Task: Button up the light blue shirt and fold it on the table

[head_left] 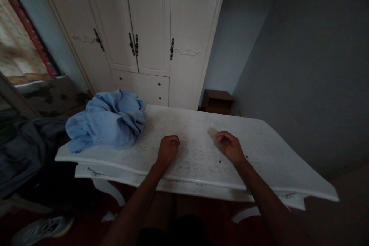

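Observation:
My left hand [168, 148] is closed in a fist above the middle of the white table [198, 161], and I see nothing in it. To its right, my right hand [230, 146] has its fingers curled in loosely, also with nothing visible in them. A gap of bare tabletop lies between the two hands. On the table's left end rests a crumpled heap of light blue cloth [109, 119], apart from my left hand, which is the nearer one to it. Small dark specks lie close to my right wrist.
A cream wardrobe [150, 19] with dark handles stands behind the table. A small brown cabinet [218, 100] sits by the grey wall [311, 65]. Dark clothing [29, 146] hangs at the left, and a shoe [43, 230] lies on the floor.

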Demonstrator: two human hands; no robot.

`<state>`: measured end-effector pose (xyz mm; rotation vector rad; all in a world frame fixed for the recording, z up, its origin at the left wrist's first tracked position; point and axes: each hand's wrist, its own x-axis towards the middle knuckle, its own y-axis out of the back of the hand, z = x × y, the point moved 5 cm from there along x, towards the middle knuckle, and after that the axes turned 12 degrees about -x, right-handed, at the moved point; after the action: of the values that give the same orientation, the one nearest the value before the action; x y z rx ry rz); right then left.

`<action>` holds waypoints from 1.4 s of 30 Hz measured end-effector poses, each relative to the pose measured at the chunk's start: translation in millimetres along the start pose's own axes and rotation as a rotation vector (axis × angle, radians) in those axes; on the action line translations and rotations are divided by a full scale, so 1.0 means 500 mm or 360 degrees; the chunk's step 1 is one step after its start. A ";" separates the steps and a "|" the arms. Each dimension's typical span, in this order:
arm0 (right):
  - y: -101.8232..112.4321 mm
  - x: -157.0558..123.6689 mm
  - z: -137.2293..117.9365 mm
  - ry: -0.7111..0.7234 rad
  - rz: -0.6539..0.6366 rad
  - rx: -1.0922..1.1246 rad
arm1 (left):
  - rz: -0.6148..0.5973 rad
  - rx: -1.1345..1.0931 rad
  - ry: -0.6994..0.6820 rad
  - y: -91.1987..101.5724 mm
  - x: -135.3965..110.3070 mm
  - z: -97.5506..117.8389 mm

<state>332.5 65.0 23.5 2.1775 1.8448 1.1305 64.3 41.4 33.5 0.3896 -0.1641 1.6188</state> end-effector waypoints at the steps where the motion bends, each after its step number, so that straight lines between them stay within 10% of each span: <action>1: 0.001 0.000 0.001 0.0002 0.0002 0.0023 | -0.0002 -0.0008 0.0000 0.000 0.000 -0.001; 28: -0.008 -0.005 0.002 -0.0321 -0.0119 0.0043 | -0.0044 -0.0063 -0.0047 0.024 -0.044 0.002; 35: -0.006 -0.005 -0.003 -0.0324 -0.0119 -0.0024 | 0.0147 0.0004 -0.0149 0.113 -0.094 0.015; 42: -0.004 -0.009 -0.011 -0.0287 -0.0163 -0.0172 | 0.1067 -0.0133 -0.0300 0.288 -0.156 0.086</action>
<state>327.6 59.3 24.5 2.0275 1.7546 0.9563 -68.0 -59.5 64.9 0.4496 -0.5492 2.2213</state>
